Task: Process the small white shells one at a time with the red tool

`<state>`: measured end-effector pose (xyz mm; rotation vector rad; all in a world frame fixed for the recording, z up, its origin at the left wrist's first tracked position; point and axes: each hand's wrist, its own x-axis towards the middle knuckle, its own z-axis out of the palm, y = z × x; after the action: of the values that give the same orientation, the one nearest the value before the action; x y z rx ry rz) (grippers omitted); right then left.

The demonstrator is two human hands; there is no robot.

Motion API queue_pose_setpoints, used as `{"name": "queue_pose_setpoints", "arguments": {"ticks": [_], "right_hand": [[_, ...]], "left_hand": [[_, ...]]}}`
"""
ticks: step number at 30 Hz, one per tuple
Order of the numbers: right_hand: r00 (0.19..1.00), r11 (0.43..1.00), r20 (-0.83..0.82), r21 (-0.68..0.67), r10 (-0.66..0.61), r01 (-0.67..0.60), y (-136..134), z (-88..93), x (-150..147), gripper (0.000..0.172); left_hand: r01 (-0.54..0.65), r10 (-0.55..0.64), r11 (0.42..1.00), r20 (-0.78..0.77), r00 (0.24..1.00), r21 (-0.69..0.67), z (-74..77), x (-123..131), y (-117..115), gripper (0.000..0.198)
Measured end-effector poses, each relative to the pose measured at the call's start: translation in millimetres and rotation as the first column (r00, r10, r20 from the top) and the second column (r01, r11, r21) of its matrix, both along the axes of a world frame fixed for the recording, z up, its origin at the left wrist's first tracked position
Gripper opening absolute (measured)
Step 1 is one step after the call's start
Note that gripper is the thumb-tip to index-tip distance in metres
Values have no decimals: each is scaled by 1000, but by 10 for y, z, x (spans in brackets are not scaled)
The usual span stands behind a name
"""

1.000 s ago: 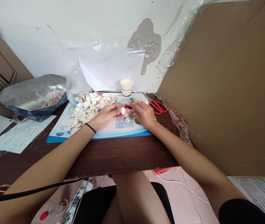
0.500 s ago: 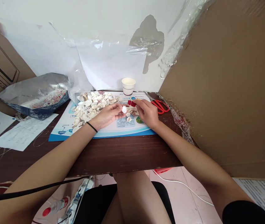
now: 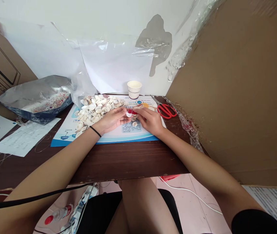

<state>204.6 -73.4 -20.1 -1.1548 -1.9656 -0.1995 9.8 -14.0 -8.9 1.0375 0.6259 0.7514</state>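
Dark wooden surface (image 3: 119,159) carries a blue-edged printed mat (image 3: 66,141) heaped with pale seashells (image 3: 94,112), with red-handled scissors (image 3: 167,111) just beyond it. Above the mat, the left hand (image 3: 111,119) pinches a small white shell (image 3: 128,114) in its fingertips, while the right hand (image 3: 149,121) grips a small red object (image 3: 134,112) right against the shell.

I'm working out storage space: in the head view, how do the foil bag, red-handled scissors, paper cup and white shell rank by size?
1. Foil bag
2. Red-handled scissors, longer than the cup
3. Paper cup
4. White shell, held in the fingers
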Motion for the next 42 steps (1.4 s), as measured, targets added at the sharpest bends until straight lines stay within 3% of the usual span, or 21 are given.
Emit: {"name": "queue_pose_setpoints", "arguments": {"ticks": [5, 14, 19, 25, 31, 39, 42], "right_hand": [[994, 994, 7, -16, 110, -110, -5, -22, -16, 33], [979, 984, -100, 7, 176, -176, -23, -13, -16, 33], [983, 990, -137, -53, 119, -128, 25, -42, -36, 32], [984, 993, -140, -28, 112, -117, 41, -65, -30, 32], [993, 988, -87, -128, 79, -90, 61, -90, -16, 32], [987, 975, -85, -183, -139, 122, 95, -80, 12, 32], [984, 982, -125, -158, -128, 107, 101, -78, 35, 33]], "left_hand": [[-10, 10, 1000, 8, 1000, 16, -28, -2, 19, 25], [-17, 17, 1000, 10, 1000, 13, -27, 12, 3, 20], [-6, 6, 1000, -12, 1000, 25, -23, 3, -1, 19], [1, -2, 1000, 58, 998, 17, -8, -15, -4, 15], [26, -26, 998, 12, 1000, 54, 2, -27, -13, 17], [-77, 78, 995, -9, 997, 55, -5, 16, -10, 17], [-89, 89, 994, -6, 996, 56, -4, 25, -12, 20]]}}
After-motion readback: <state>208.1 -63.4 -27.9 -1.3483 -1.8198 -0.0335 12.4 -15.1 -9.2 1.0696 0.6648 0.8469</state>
